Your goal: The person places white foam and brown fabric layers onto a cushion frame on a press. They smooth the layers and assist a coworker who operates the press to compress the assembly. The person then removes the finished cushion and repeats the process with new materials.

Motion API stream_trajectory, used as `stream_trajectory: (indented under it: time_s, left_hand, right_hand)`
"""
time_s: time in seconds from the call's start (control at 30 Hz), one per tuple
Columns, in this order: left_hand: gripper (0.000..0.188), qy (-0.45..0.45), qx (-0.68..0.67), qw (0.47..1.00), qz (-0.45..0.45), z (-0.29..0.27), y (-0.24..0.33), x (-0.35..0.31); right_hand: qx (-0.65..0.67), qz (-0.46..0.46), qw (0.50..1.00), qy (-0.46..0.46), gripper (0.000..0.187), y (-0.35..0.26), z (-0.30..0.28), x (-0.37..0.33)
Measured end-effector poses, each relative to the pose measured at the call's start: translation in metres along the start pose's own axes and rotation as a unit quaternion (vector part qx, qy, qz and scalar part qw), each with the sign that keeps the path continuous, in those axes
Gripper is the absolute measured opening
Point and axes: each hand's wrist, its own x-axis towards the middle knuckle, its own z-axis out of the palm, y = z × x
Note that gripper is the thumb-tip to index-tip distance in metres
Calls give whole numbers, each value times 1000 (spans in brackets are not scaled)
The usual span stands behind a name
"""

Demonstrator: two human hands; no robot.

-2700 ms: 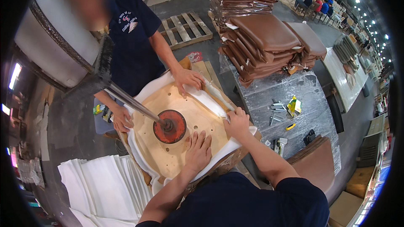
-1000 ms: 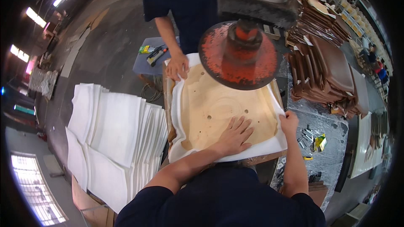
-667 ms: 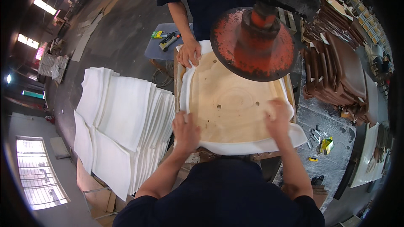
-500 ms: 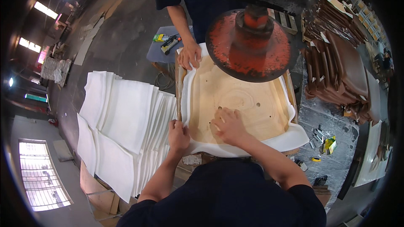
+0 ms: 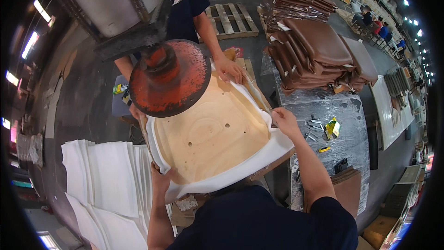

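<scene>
The person's left hand (image 5: 160, 179) is closed on the near left corner of a white foam sheet (image 5: 259, 157), the fingers curled up over its edge from below. The right hand (image 5: 283, 121) pinches the same foam at its right edge, thumb and fingers shut on the fold where the foam rises along the side. Both hands grasp the foam, one at each end of its near side.

Lying in the foam is a pale plywood seat board (image 5: 210, 132), rounded at the corners and drilled with a few small holes; the foam wraps up around its rim on every side that shows. Board and foam rest together on a wooden work stand in the middle of the scene, just in front of the person's dark blue shirt.

Above the far left part of the board hangs a round, rusty red press plate (image 5: 169, 78), lifted clear of the wood, on a grey machine head.

Across the stand a co-worker in a dark shirt has a hand (image 5: 230, 70) on the far edge of the foam.

To the left, near the floor, lies a stack of white foam sheets (image 5: 104, 180). To the right stands a table wrapped in clear plastic film (image 5: 344, 111), carrying small metal staple strips (image 5: 314, 125) and a yellow packet (image 5: 332, 127). At its far end sits a pile of brown leatherette seat cushions (image 5: 314, 51).
</scene>
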Motion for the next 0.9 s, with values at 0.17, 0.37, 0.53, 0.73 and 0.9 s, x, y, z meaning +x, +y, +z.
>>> stream_trajectory:
  time_s: [0.17,0.37,0.53,0.73,0.9]
  left_hand:
    - [104,-1,-1,1000,9,-5,-3,0]
    - [116,17,65,998,-6,-8,-2,-3]
    - [136,103,361,926,49,3,19,-15]
    - [136,29,195,980,-6,-7,25,-2]
    - [138,-12,55,998,33,-12,11,3]
  right_hand:
    - [-215,-33,973,-71,34,-6,3,10]
    - [-370,-13,917,-149,46,-41,8,14]
    - [-433,-55,875,-208,52,-44,3,32]
    - [-125,114,946,-275,35,-24,-9,44]
    - [-50,115,956,-265,30,-21,-5,39]
